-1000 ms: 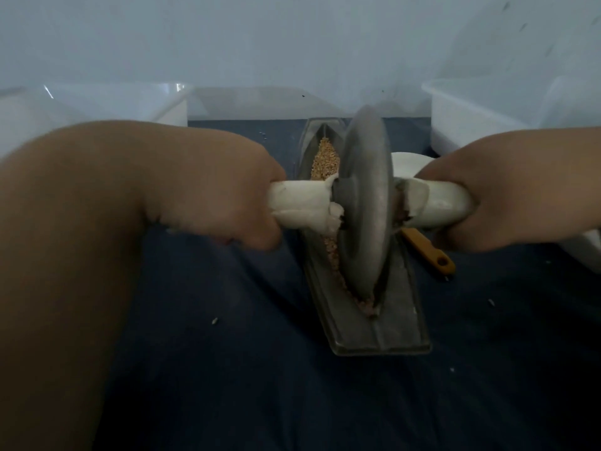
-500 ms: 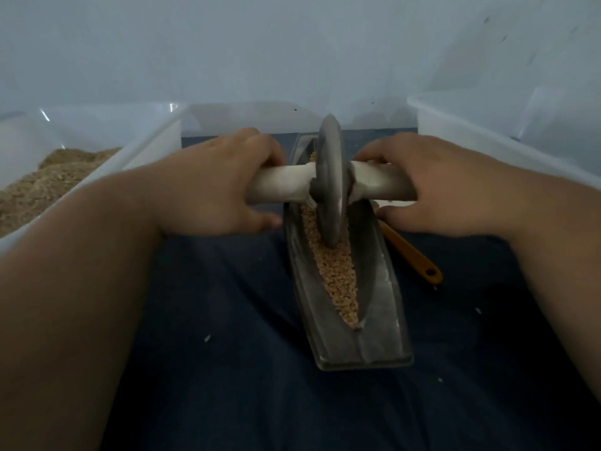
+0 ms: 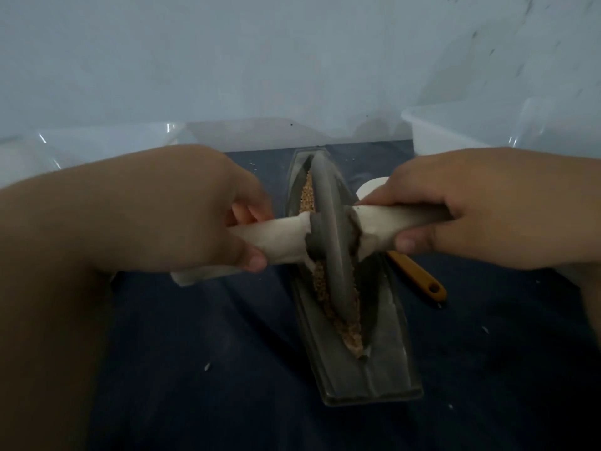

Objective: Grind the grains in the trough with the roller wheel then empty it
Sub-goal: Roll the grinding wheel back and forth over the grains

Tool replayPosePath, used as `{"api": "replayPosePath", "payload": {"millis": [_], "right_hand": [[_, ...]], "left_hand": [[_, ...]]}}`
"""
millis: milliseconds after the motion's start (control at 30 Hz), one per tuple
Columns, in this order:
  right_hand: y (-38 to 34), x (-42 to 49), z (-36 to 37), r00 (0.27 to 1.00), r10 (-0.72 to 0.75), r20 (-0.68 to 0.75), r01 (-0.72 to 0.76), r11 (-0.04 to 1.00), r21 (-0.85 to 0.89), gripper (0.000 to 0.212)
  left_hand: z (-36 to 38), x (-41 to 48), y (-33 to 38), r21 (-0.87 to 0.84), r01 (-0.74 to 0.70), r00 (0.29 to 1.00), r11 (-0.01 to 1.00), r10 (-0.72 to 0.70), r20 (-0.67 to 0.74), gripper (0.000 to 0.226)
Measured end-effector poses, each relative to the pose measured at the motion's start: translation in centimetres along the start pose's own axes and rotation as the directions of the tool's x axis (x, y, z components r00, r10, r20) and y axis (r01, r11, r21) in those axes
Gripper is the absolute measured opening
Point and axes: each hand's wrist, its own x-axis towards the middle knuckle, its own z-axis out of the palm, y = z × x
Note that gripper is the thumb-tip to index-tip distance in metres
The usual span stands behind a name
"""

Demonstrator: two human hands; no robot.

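Ten fingers (image 3: 247, 213) tight round wheel handle (image 3: 276, 237)

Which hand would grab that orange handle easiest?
Probably the right hand, once it lets go of the roller wheel: the orange handle lies right of the trough, just below that hand. The left hand holds on across the trough, farther away.

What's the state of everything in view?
trough: flat on dark cloth, not emptied
grains: in the trough groove
roller wheel: on edge in the groove
left grip: curled round wheel's wrapped axle
right grip: curled round axle's other end
orange handle: lying beside trough, untouched
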Motion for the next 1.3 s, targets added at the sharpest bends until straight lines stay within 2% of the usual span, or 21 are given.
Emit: {"api": "replayPosePath", "payload": {"millis": [67, 133, 167, 267, 333, 400, 500, 600, 733, 800, 867, 1000, 1067, 1167, 1233, 1300], "right_hand": [[0.4, 0.6, 0.6, 0.999, 0.039, -0.004, -0.039, 0.999, -0.025, 0.040], [1.4, 1.6, 1.9, 0.992, 0.082, -0.091, -0.088, 0.994, -0.059, 0.034], [2.0, 2.3, 2.7, 0.982, 0.107, -0.154, -0.121, 0.989, -0.080, 0.038], [3.3, 4.4, 5.2, 0.920, 0.220, -0.325, -0.244, 0.969, -0.035, 0.063], [3.6, 5.3, 6.0, 0.883, 0.230, -0.409, -0.247, 0.969, 0.011, 0.060], [3.4, 5.6, 6.1, 0.868, 0.198, -0.456, -0.229, 0.973, -0.014, 0.053], [2.3, 4.9, 5.5, 0.878, 0.159, -0.451, -0.219, 0.972, -0.085, 0.048], [0.8, 3.7, 4.3, 0.915, 0.143, -0.378, -0.209, 0.968, -0.138, 0.038], [-0.7, 1.8, 2.9, 0.960, 0.119, -0.254, -0.160, 0.976, -0.147, 0.016], [-1.3, 1.2, 2.3, 0.978, 0.115, -0.174, -0.140, 0.981, -0.133, 0.016], [-1.4, 1.1, 2.0, 0.983, 0.127, -0.132, -0.144, 0.981, -0.127, 0.017], [-0.6, 2.3, 2.7, 0.965, 0.163, -0.205, -0.172, 0.985, -0.027, 0.014], [0.2, 3.5, 3.5, 0.945, 0.192, -0.264, -0.197, 0.980, 0.011, 0.018], [1.4, 5.2, 4.6, 0.899, 0.231, -0.372, -0.231, 0.972, 0.045, 0.030], [2.0, 5.7, 5.2, 0.842, 0.193, -0.503, -0.204, 0.978, 0.033, 0.035], [2.1, 6.0, 5.7, 0.823, 0.152, -0.548, -0.207, 0.978, -0.040, 0.031]], "left_hand": [[0.5, 0.5, 0.0, 0.077, 0.001, 1.000, 0.997, 0.001, -0.025, 0.043], [1.5, 1.6, -0.2, 0.116, 0.013, 0.994, 0.993, -0.001, -0.108, 0.047], [2.2, 2.2, -0.3, 0.114, 0.040, 0.984, 0.993, -0.019, -0.180, 0.047], [4.5, 4.3, 0.1, 0.145, 0.190, 0.905, 0.971, -0.116, -0.409, 0.048], [5.8, 5.1, 0.1, 0.149, 0.238, 0.863, 0.960, -0.139, -0.485, 0.053], [6.4, 5.3, -0.3, 0.118, 0.225, 0.844, 0.967, -0.133, -0.519, 0.050], [6.1, 4.9, -0.6, 0.119, 0.204, 0.866, 0.972, -0.123, -0.485, 0.037], [5.4, 4.0, -0.1, 0.204, 0.184, 0.923, 0.962, -0.097, -0.373, 0.045], [4.8, 2.3, 1.2, 0.368, 0.084, 0.930, 0.926, 0.060, -0.363, 0.036], [4.5, 1.7, 1.7, 0.435, 0.040, 0.927, 0.900, 0.129, -0.352, 0.033], [4.2, 1.5, 2.3, 0.435, 0.067, 0.957, 0.898, 0.065, -0.283, 0.039], [4.7, 2.4, 1.9, 0.292, 0.177, 0.955, 0.940, -0.092, -0.282, 0.049], [5.3, 3.2, 1.3, 0.227, 0.221, 0.929, 0.948, -0.134, -0.344, 0.048], [6.3, 4.6, 0.4, 0.228, 0.298, 0.877, 0.927, -0.172, -0.448, 0.048], [6.6, 5.3, -0.1, 0.200, 0.316, 0.854, 0.928, -0.186, -0.485, 0.048], [6.8, 5.5, -0.5, 0.184, 0.320, 0.854, 0.930, -0.199, -0.482, 0.048]]}}
